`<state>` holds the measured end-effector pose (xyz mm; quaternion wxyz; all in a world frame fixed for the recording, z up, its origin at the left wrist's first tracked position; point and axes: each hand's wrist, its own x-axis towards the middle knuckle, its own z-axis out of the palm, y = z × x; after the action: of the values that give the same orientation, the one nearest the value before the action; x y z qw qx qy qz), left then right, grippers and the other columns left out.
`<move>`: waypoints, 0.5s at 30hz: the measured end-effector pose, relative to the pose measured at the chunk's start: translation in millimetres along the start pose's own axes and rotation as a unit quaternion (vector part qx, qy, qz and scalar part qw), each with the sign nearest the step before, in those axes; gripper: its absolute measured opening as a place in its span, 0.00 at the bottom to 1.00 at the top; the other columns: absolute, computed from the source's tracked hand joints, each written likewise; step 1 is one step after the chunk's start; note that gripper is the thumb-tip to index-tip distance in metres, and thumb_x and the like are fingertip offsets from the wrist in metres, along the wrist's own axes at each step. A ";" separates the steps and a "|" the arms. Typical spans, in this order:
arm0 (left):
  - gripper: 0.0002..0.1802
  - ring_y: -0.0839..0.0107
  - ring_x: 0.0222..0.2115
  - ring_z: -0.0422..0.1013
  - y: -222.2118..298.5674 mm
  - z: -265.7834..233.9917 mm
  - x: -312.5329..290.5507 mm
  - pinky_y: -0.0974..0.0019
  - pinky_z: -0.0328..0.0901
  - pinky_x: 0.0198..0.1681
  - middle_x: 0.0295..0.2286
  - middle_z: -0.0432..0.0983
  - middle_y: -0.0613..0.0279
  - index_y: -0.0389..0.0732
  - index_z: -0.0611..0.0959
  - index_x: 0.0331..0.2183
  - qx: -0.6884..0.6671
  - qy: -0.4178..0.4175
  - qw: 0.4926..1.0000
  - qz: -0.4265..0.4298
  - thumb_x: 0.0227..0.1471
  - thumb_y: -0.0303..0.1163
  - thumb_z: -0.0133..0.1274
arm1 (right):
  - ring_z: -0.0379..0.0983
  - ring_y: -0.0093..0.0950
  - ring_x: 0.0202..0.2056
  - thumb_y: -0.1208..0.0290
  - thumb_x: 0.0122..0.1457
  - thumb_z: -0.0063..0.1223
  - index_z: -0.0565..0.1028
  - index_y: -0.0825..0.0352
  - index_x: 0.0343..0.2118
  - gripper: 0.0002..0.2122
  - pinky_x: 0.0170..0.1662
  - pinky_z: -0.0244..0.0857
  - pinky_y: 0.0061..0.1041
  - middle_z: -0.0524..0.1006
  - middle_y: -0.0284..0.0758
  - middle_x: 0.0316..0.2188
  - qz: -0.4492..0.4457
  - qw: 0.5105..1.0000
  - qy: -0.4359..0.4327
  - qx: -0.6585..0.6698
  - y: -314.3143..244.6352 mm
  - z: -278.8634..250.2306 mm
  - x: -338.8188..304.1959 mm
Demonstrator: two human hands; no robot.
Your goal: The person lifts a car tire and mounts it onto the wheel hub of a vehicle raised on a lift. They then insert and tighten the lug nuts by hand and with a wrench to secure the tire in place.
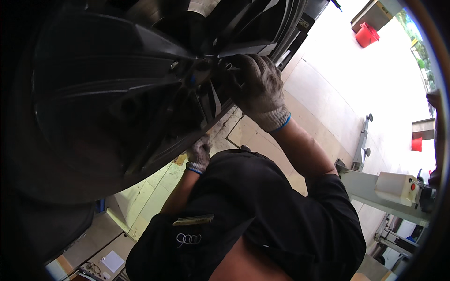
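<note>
A large dark car wheel [136, 89] with several spokes fills the upper left, its tyre [161, 161] curving along the lower side. My right hand [260, 86], in a grey-brown knitted glove, is at the wheel's hub [202, 65]. Its fingers are curled closed beside a small round metal piece [228, 67]; what they hold is mostly hidden in shadow. Lower down, my left hand [199, 153], gloved the same way, rests with bent fingers against the tyre's bottom edge. Part of those fingers is hidden by the tyre.
At the right stands a pale lift arm [370, 187] with a box and a red button. Two red buckets, one upper [367, 35] and one lower [416, 144], stand farther off on the bright tiled floor [323, 93]. A grey cabinet [101, 250] is at lower left.
</note>
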<state>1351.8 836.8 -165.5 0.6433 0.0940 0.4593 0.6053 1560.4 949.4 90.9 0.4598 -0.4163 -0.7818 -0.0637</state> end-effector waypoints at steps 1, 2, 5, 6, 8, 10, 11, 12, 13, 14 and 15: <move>0.04 0.79 0.19 0.61 -1.1 -0.4 1.1 0.73 0.58 0.24 0.21 0.69 0.73 0.41 0.82 0.28 0.023 0.009 1.000 0.009 0.46 0.26 0.61 | 0.75 0.40 0.37 0.67 0.54 0.66 0.76 0.66 0.46 0.18 0.40 0.69 0.39 0.78 0.38 0.36 0.000 1.000 0.004 -0.015 -1.3 0.7 0.6; 0.04 0.79 0.18 0.61 -2.6 -0.6 2.9 0.73 0.58 0.23 0.21 0.68 0.74 0.41 0.81 0.27 0.023 0.019 1.000 0.011 0.47 0.26 0.61 | 0.75 0.40 0.36 0.66 0.54 0.66 0.76 0.66 0.45 0.17 0.39 0.69 0.39 0.78 0.38 0.35 -0.001 1.000 0.009 -0.030 -2.0 1.7 1.0; 0.04 0.80 0.19 0.62 -5.2 -4.5 7.8 0.74 0.59 0.24 0.21 0.69 0.75 0.43 0.81 0.27 0.035 0.017 0.999 0.016 0.47 0.26 0.62 | 0.74 0.39 0.33 0.62 0.53 0.66 0.78 0.64 0.40 0.15 0.35 0.67 0.38 0.77 0.37 0.32 0.003 0.997 0.014 -0.072 -0.4 8.0 3.4; 0.04 0.81 0.20 0.62 -5.5 -6.5 9.0 0.74 0.59 0.24 0.22 0.70 0.75 0.43 0.82 0.28 0.023 0.010 1.000 0.006 0.47 0.26 0.62 | 0.74 0.38 0.31 0.61 0.53 0.66 0.79 0.64 0.38 0.15 0.34 0.67 0.37 0.77 0.37 0.30 -0.016 0.996 0.028 -0.089 0.7 9.9 4.3; 0.04 0.82 0.21 0.64 -5.6 -9.7 11.6 0.75 0.61 0.25 0.23 0.72 0.75 0.44 0.83 0.29 0.025 -0.022 0.999 0.010 0.47 0.26 0.62 | 0.73 0.37 0.29 0.59 0.52 0.66 0.80 0.64 0.36 0.14 0.32 0.66 0.37 0.76 0.36 0.28 -0.064 0.988 0.083 -0.109 3.0 14.8 7.1; 0.05 0.83 0.22 0.65 -6.3 -11.0 13.3 0.77 0.62 0.25 0.25 0.73 0.75 0.45 0.83 0.30 0.018 -0.033 0.999 0.004 0.47 0.26 0.62 | 0.72 0.36 0.28 0.58 0.52 0.67 0.81 0.64 0.34 0.14 0.31 0.65 0.36 0.75 0.36 0.26 -0.078 0.985 0.097 -0.119 3.2 16.1 5.7; 0.06 0.83 0.23 0.66 -6.6 -10.4 14.5 0.78 0.63 0.26 0.25 0.74 0.75 0.46 0.84 0.31 0.018 -0.032 0.999 0.003 0.47 0.26 0.62 | 0.72 0.36 0.28 0.58 0.52 0.67 0.81 0.64 0.34 0.14 0.31 0.65 0.36 0.75 0.36 0.26 -0.060 0.988 0.078 -0.119 3.0 15.7 4.0; 0.06 0.84 0.23 0.67 -7.4 -10.3 15.3 0.79 0.63 0.26 0.26 0.75 0.75 0.46 0.84 0.31 -0.006 -0.043 0.999 -0.007 0.47 0.25 0.63 | 0.72 0.35 0.27 0.58 0.52 0.67 0.81 0.64 0.34 0.15 0.31 0.65 0.36 0.74 0.36 0.25 -0.058 0.989 0.071 -0.117 3.4 15.4 1.8; 0.06 0.84 0.23 0.66 -8.1 -9.6 16.2 0.79 0.63 0.26 0.26 0.75 0.76 0.46 0.84 0.31 0.018 -0.028 0.999 0.000 0.48 0.25 0.63 | 0.72 0.35 0.27 0.57 0.52 0.67 0.81 0.65 0.34 0.15 0.31 0.65 0.35 0.74 0.35 0.25 -0.058 0.988 0.057 -0.131 4.2 14.7 -0.3; 0.06 0.85 0.23 0.66 -8.7 -9.2 16.6 0.80 0.62 0.26 0.26 0.75 0.76 0.46 0.84 0.31 0.021 -0.026 0.999 -0.001 0.48 0.25 0.62 | 0.72 0.34 0.27 0.57 0.52 0.67 0.81 0.65 0.33 0.15 0.31 0.65 0.35 0.74 0.35 0.25 -0.072 0.986 0.055 -0.142 5.8 13.8 -2.8; 0.06 0.86 0.23 0.66 -9.2 -8.6 17.1 0.81 0.62 0.26 0.26 0.75 0.77 0.46 0.84 0.31 -0.001 -0.027 1.000 -0.010 0.48 0.25 0.62 | 0.71 0.34 0.27 0.57 0.52 0.67 0.81 0.66 0.33 0.16 0.30 0.64 0.35 0.74 0.35 0.25 -0.088 0.983 0.055 -0.153 8.2 13.3 -4.6</move>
<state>1349.5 845.6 -184.7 0.6618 0.1051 0.4420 0.5963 1558.5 958.4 77.5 0.4256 -0.4077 -0.7697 -0.2456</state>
